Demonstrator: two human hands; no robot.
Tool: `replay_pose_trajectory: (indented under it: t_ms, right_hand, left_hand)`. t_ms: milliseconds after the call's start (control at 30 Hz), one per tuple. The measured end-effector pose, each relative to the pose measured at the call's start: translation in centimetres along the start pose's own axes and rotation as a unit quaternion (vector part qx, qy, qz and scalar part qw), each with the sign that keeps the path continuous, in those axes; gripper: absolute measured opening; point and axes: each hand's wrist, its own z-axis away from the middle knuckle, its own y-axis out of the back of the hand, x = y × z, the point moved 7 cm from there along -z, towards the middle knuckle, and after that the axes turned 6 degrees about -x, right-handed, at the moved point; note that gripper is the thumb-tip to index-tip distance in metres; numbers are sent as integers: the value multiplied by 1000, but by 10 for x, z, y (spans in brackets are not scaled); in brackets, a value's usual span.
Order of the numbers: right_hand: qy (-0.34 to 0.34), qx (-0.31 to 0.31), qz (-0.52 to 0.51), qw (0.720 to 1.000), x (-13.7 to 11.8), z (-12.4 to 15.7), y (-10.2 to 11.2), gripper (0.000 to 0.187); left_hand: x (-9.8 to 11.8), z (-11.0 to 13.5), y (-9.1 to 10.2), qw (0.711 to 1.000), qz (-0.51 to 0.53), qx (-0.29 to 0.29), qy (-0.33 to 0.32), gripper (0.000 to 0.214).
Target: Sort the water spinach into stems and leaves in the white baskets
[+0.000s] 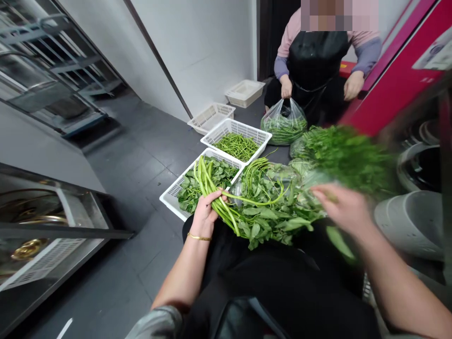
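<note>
My left hand [208, 212] is closed round a bunch of long green leafy-vegetable stems [208, 181]; one stem bends off to the right. Their leaves [264, 221] spread over a heap of greens in front of my knees. My right hand [341, 205], blurred by motion, is off to the right beside the heap. Its fingers look pinched together, and what they hold is too smeared to name. Below it is a single blurred green leaf [339, 242]. Just past my left hand, a white basket [173, 200] holds more leafy greens [190, 190].
A second white basket [263, 146] contains green beans [238, 146]. Two more baskets [212, 117] stand along the wall. Opposite, a person in a black apron [318, 59] grips a clear bag of greens [284, 125]. Right are blurred leafy herbs [349, 153] and a pale bucket [406, 221]; left, metal shelving [70, 230].
</note>
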Motion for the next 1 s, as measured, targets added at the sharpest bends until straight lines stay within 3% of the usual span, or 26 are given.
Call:
replay_pose_trajectory:
  t_ms: [67, 133, 233, 367, 467, 533, 600, 667, 733, 833, 933, 1000]
  right_hand:
    - [28, -31, 29, 999, -4, 5, 15, 24]
    - [88, -85, 71, 990, -18, 7, 7, 24]
    - [134, -145, 160, 967, -36, 3, -28, 24]
    - [126, -208, 244, 939, -44, -12, -76, 30]
    - [118, -272, 232, 926, -40, -21, -95, 26]
    - [117, -303, 165, 931, -36, -23, -101, 23]
    - [96, -283, 28, 954, -29, -25, -99, 24]
    - [17, -217, -137, 967, -11, -25, -95, 28]
    - [-126, -117, -258, 951, 22, -20, -92, 35]
    - [-298, 31, -291, 909, 70, -4, -75, 46]
    - [-325, 80, -251, 908, 93, -2, -39, 42]
    - [-264, 35, -231, 936, 86, -13, -19, 32]
  left_hand:
    - [3, 0, -1, 1000, 3, -2, 1, 17]
    - [6, 0, -1, 1000, 6, -6, 0, 17]
    - [6, 2, -3, 1000, 17, -17, 9, 15]
    - [5, 5, -4, 999, 39, -27, 24, 11]
    - [1, 5, 0, 998, 47, -15, 32, 8]
    - [-5, 5, 4, 998, 51, 4, 32, 7]
    - [-13, 5, 5, 998, 53, 26, 29, 8]
    - [-23, 6, 2, 998, 49, 39, 26, 11]
    - [-29, 6, -4, 998, 42, 41, 19, 14]
    - [-26, 7, -7, 997, 40, 57, -17, 17]
    - [-12, 10, -3, 995, 17, 88, -54, 18]
    - [-5, 12, -3, 993, -8, 90, -71, 19]
